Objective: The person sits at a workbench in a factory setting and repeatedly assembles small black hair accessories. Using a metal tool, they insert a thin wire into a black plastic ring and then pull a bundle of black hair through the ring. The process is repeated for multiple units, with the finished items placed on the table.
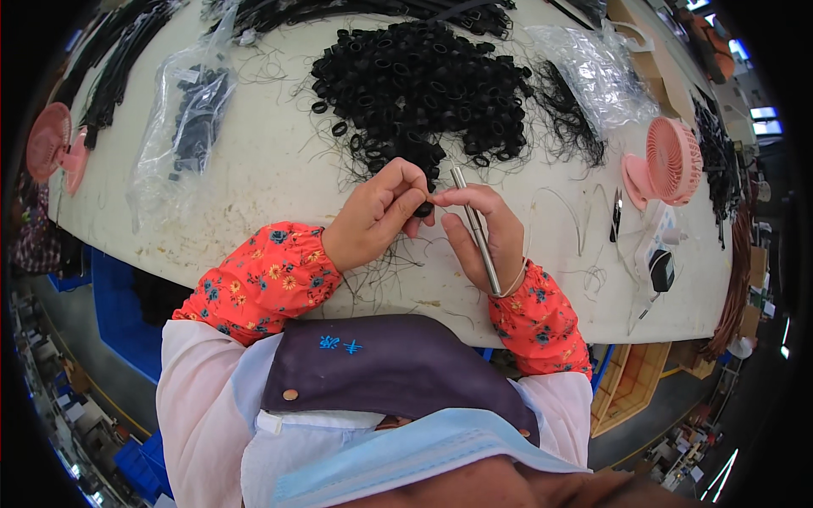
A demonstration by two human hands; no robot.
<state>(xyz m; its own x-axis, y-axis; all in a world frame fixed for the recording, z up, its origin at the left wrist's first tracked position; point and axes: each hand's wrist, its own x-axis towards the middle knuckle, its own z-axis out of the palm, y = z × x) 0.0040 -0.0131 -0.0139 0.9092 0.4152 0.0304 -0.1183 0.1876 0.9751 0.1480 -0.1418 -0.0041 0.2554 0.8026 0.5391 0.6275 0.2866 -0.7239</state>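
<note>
In front of my chest, my left hand (379, 210) is closed, pinching a small black loop (423, 209) between thumb and fingertips. Close beside it is my right hand (487, 222), which has a slim silver metal rod (477, 227) tucked across it. The index fingertip of that hand meets the left fingers at the loop; its thumb stands a little apart below. A thin thread seems to run between the two hands, though it is too fine to follow. Just beyond the hands spreads a big heap of similar black loops (415, 85).
Pink fans (673, 161) stand at both sides of the pale table (279, 182). A clear bag (182, 127) with black pieces lies left. On the right are black-handled tweezers or snips (616, 215), a white power strip (656, 237) and plastic wrap (601, 76). Loose threads litter the tabletop.
</note>
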